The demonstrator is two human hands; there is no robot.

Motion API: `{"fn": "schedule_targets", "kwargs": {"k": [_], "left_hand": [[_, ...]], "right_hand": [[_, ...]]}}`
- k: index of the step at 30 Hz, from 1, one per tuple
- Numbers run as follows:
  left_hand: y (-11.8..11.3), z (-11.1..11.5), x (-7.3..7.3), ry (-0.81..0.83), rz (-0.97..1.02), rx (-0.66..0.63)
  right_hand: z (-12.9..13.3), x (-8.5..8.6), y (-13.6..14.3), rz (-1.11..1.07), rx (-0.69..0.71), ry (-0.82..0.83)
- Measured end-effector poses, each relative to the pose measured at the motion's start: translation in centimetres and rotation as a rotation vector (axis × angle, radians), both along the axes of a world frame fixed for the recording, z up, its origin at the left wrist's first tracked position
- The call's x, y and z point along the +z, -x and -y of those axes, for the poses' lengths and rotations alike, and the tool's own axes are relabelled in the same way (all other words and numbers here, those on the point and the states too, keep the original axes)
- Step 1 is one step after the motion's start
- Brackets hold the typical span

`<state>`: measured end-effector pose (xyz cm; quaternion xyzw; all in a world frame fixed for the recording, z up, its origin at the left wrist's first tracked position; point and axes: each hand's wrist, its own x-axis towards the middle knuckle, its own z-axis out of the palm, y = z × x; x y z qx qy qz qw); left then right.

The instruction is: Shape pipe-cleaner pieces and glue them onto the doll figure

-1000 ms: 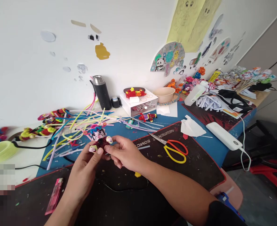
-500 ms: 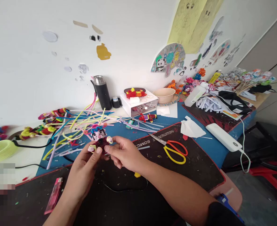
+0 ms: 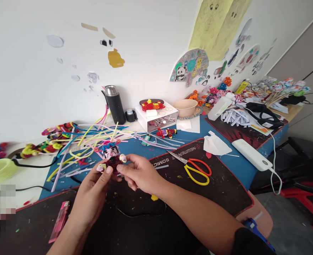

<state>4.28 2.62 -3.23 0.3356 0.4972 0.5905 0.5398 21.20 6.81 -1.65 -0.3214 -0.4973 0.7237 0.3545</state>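
Note:
Both hands hold a small pipe-cleaner doll (image 3: 111, 153) above the dark desk mat. It has a pale face with dark markings, a blue and pink headdress and a dark red body. My left hand (image 3: 96, 186) grips its lower left side, thumb pressed on the front. On the other side my right hand (image 3: 139, 173) pinches the body between thumb and fingers. The doll's lower part is hidden by my fingers. Scissors (image 3: 196, 171) with one red and one yellow handle lie to the right. Loose pipe cleaners (image 3: 92, 138) are heaped behind the doll.
A black thermos (image 3: 115, 104) stands by the wall beside a white drawer box (image 3: 156, 117) and a beige bowl (image 3: 185, 108). A pink craft knife (image 3: 59, 222) lies at left front. At right are a white power bank (image 3: 252, 155) with a cable and crumpled tissue (image 3: 217, 143).
The hands and doll stay nearly in place, the doll tilting very slightly. The whole view has shifted a few pixels.

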Motion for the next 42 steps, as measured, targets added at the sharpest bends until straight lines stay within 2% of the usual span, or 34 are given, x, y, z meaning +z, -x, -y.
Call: {"fn": "schedule_targets", "kwargs": {"k": [9,17,22,42], "left_hand": [[0.8,0.0,-0.3,-0.021,-0.109,-0.064],[1.6,-0.2,0.2,-0.113,-0.277,0.137],[1.4,0.3,1.0,-0.146,-0.365,0.199],[1.8,0.9,1.1,-0.095,-0.468,0.195]], "right_hand": [[-0.1,0.0,0.0,-0.011,-0.014,0.001],[-0.2,0.0,0.0,-0.038,-0.081,0.007],[-0.2,0.2,0.0,-0.034,-0.101,-0.001],[0.1,0.1,0.1,-0.033,-0.067,-0.007]]}}
